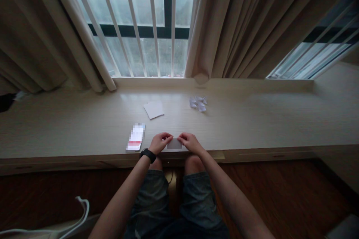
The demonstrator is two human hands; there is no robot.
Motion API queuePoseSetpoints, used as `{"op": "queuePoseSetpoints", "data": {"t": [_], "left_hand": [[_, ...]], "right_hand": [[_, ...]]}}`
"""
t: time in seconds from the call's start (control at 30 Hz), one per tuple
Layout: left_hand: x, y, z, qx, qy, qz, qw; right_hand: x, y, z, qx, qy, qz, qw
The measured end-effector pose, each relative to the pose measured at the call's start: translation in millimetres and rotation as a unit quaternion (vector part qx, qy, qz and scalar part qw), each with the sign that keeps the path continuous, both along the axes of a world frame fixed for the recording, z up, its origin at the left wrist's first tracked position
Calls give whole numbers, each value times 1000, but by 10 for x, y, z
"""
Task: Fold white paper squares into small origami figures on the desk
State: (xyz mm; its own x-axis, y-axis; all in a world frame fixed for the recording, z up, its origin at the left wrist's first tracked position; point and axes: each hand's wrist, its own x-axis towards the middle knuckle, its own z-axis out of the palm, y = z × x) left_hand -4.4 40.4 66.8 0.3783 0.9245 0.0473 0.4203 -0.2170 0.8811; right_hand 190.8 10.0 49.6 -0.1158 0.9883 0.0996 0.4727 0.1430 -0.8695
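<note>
Between my hands, near the front edge of the pale tabletop, is a small rectangular piece of paper (174, 144). My left hand (161, 142), with a black watch on its wrist, pinches the paper's upper left corner. Opposite it, my right hand (190, 142) pinches the upper right corner. The paper looks greyish in the shade and seems folded, though its layers are too small to tell. Beyond my left hand lies a stack of white square paper sheets (154, 109). Several folded white paper pieces (198, 103) sit together farther back on the right.
A phone (136, 137) with a lit, blurred screen lies left of my left hand. The wooden tabletop (252, 119) runs along a barred window (140, 44) with curtains (224, 26) at its sides. A white cord (85, 209) shows at the lower left.
</note>
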Motion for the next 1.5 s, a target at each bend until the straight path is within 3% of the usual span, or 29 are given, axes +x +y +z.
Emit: {"op": "queuePoseSetpoints", "data": {"t": [0.17,0.6,0.73,0.87,0.97,1.03,1.2,1.5], "left_hand": [[26,-40,70,46,72,-54,995],[-47,-104,183,9,49,-73,996],[-184,-71,150,-2,56,-40,998],[-194,-73,78,-64,4,-10,998],[-76,-125,27,-199,-95,-18,975],[2,-158,-8,-226,-123,1,966],[38,-167,-86,-242,-140,74,957],[21,-147,-158,-263,-184,80,944]], "right_hand": [[4,-40,134,29,-82,6,996],[163,-95,196,32,-49,-4,998],[328,-79,149,31,-33,-64,997],[364,-34,23,15,15,-117,993],[247,-31,-68,-36,108,-120,986],[158,-62,-93,-55,123,-116,984],[58,-192,-46,11,32,-95,995],[-20,-205,-80,60,-41,-6,997]]}}
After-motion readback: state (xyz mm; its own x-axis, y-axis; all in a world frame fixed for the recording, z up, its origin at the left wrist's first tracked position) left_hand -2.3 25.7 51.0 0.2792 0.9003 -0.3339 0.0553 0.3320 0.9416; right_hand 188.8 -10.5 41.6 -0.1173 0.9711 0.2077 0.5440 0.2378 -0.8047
